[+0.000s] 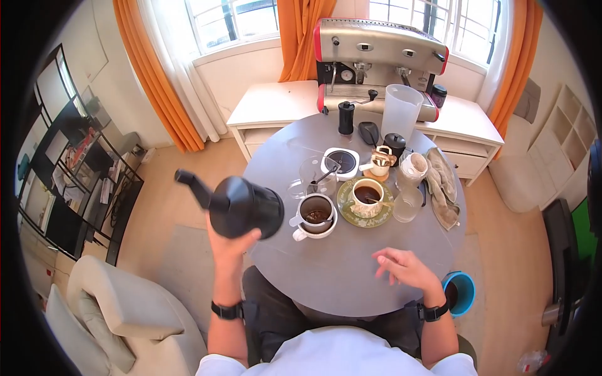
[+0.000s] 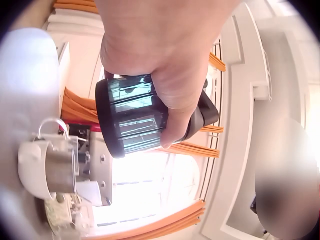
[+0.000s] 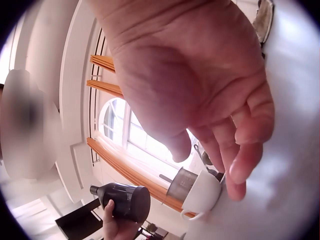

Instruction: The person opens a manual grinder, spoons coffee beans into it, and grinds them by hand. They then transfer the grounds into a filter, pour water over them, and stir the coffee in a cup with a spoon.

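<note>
My left hand (image 1: 232, 250) grips a glossy black container (image 1: 241, 207) with a dark see-through body, left of the table. A narrow black neck (image 2: 202, 115) juts from one end of it; its exact kind I cannot tell. My thumb lies along its side in the left wrist view. To its right, a white cup (image 1: 311, 233) carries a metal filter cup (image 1: 302, 212) with dark wet grounds inside. My right hand (image 1: 404, 268) hovers over the table's front right, fingers loosely bent, holding nothing.
On the round grey table (image 1: 326, 276) are a coffee cup (image 1: 363, 205) on a green saucer (image 1: 346, 215), a glass carafe (image 1: 408, 203), a scale (image 1: 342, 161), a hand grinder (image 1: 345, 118), a plastic jug (image 1: 402, 108) and a cloth (image 1: 443, 194). An espresso machine (image 1: 379, 59) stands behind. A blue bucket (image 1: 467, 294) is at right.
</note>
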A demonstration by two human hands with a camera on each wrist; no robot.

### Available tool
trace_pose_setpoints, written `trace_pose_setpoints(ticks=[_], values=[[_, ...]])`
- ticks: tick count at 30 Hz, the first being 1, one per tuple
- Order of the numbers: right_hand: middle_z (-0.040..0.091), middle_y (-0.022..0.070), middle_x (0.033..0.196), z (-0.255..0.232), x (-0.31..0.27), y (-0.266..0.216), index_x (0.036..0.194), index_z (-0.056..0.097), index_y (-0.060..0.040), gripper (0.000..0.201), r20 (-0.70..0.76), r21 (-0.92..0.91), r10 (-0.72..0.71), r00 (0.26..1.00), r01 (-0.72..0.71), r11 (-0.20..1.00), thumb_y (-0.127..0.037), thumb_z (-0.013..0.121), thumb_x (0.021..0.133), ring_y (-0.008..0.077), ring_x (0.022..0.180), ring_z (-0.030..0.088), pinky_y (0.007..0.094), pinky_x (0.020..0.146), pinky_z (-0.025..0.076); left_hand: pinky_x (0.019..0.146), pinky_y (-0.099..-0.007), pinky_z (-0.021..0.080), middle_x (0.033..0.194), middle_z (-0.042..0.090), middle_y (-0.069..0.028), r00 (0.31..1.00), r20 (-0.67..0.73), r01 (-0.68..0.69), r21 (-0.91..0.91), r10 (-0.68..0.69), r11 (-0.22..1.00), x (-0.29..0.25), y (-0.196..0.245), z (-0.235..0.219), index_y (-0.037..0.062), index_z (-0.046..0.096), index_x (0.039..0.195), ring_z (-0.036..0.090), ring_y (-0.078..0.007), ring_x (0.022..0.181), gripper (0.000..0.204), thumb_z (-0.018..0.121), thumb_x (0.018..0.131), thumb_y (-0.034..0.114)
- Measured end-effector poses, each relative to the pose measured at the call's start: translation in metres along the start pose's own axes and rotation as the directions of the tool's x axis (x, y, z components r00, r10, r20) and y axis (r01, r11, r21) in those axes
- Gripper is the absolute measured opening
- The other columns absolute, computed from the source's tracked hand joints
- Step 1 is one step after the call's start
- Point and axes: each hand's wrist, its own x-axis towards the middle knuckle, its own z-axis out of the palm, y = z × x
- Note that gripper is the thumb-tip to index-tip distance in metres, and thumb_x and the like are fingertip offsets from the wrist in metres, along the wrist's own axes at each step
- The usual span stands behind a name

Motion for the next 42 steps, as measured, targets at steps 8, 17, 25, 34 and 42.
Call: trace_pose_setpoints(ticks=[8, 17, 25, 34, 42], values=[[0.077, 0.0053, 0.081, 0.018, 0.009, 0.034, 0.12, 0.074, -0.0006, 0.029, -0.189, 0.169, 0.046, 0.981, -0.014, 0.985, -0.026, 0.064, 0.107, 0.0071, 0.055, 0.06, 0.0237, 0.052, 0.048, 0.1, -0.0378, 0.057, 0.127, 0.067, -0.0127, 0.984, 0.069, 0.132, 0.338, -0.165, 0.932, 0.159, -0.126, -0.021, 0.0, 0.05, 0.135, 0.068, -0.0225, 0.117, 0.085, 0.1, 0.066, 0.005], [0.074, 0.0034, 0.074, 0.027, 0.007, 0.028, 0.109, 0.077, -0.0003, 0.02, -0.323, 0.168, 0.108, 0.94, -0.055, 0.984, -0.018, 0.073, 0.101, 0.0058, 0.052, 0.058, 0.0229, 0.049, 0.045, 0.106, -0.0382, 0.053, 0.129, 0.067, -0.0142, 0.92, 0.276, 0.15, 0.406, -0.277, 0.901, 0.22, -0.204, 0.037, -0.001, 0.054, 0.135, 0.066, -0.0238, 0.12, 0.088, 0.102, 0.062, 0.009], [0.074, 0.0031, 0.071, 0.022, 0.01, 0.032, 0.109, 0.077, -0.0023, 0.023, -0.305, 0.152, 0.078, 0.949, -0.033, 0.988, -0.023, 0.074, 0.101, 0.007, 0.051, 0.061, 0.0248, 0.049, 0.048, 0.119, -0.0425, 0.043, 0.144, 0.06, -0.0243, 0.858, 0.407, -0.062, 0.687, -0.314, 0.724, 0.229, -0.228, 0.023, -0.0042, 0.041, 0.153, 0.056, -0.0321, 0.14, 0.12, 0.106, 0.061, 0.037], [0.073, 0.0034, 0.07, 0.023, 0.011, 0.031, 0.109, 0.077, -0.0022, 0.022, -0.283, 0.154, 0.048, 0.958, -0.004, 0.988, -0.022, 0.073, 0.101, 0.0073, 0.052, 0.061, 0.025, 0.049, 0.048, 0.072, -0.0309, 0.054, 0.11, 0.076, -0.01, 0.909, 0.274, -0.057, 0.829, -0.314, 0.557, 0.092, -0.08, -0.024, 0.0026, 0.073, 0.127, 0.069, -0.0161, 0.084, 0.048, 0.088, 0.085, 0.019], [0.075, 0.0041, 0.077, 0.015, 0.008, 0.031, 0.113, 0.075, -0.0024, 0.024, -0.164, 0.127, 0.046, 0.985, -0.025, 0.992, -0.022, 0.074, 0.101, 0.0072, 0.058, 0.064, 0.0253, 0.052, 0.051, 0.058, -0.0237, 0.045, 0.088, 0.069, -0.0012, 0.865, 0.204, 0.21, 0.683, -0.459, 0.7, -0.025, -0.075, 0.018, -0.0002, 0.072, 0.108, 0.06, -0.005, 0.071, 0.027, 0.084, 0.093, 0.018]])
